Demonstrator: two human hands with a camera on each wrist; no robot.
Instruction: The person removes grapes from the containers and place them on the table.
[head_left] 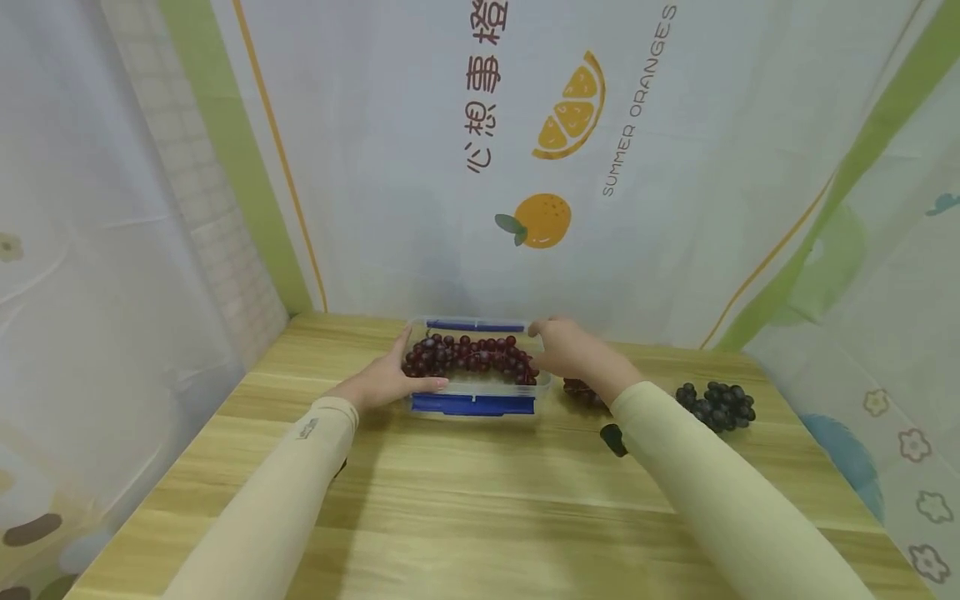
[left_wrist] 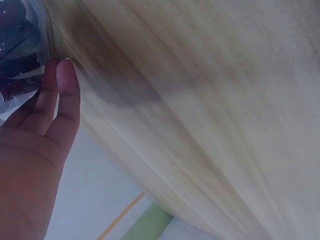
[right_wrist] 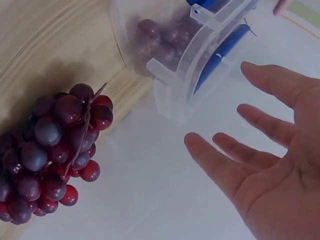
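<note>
A clear container (head_left: pixel 474 407) with blue strips along its front and back holds a bunch of dark red grapes (head_left: pixel 480 354). My left hand (head_left: pixel 386 379) is at its left end, thumb reaching over the front rim; in the left wrist view the fingers (left_wrist: pixel 68 82) lie nearly straight against the clear wall. At the right back corner is my right hand (head_left: pixel 573 350). The right wrist view shows that hand (right_wrist: pixel 270 155) with fingers spread, a gap between them and the container (right_wrist: pixel 172 102). Whether a lid covers the grapes, I cannot tell.
Another red bunch (head_left: pixel 583 393) lies right of the container, partly behind my right forearm; it is large in the right wrist view (right_wrist: pixel 55 150). Black grapes (head_left: pixel 716 406) are farther right. A small dark object (head_left: pixel 612 439) lies beside my right sleeve. A printed curtain hangs behind the wooden table (head_left: pixel 465 508).
</note>
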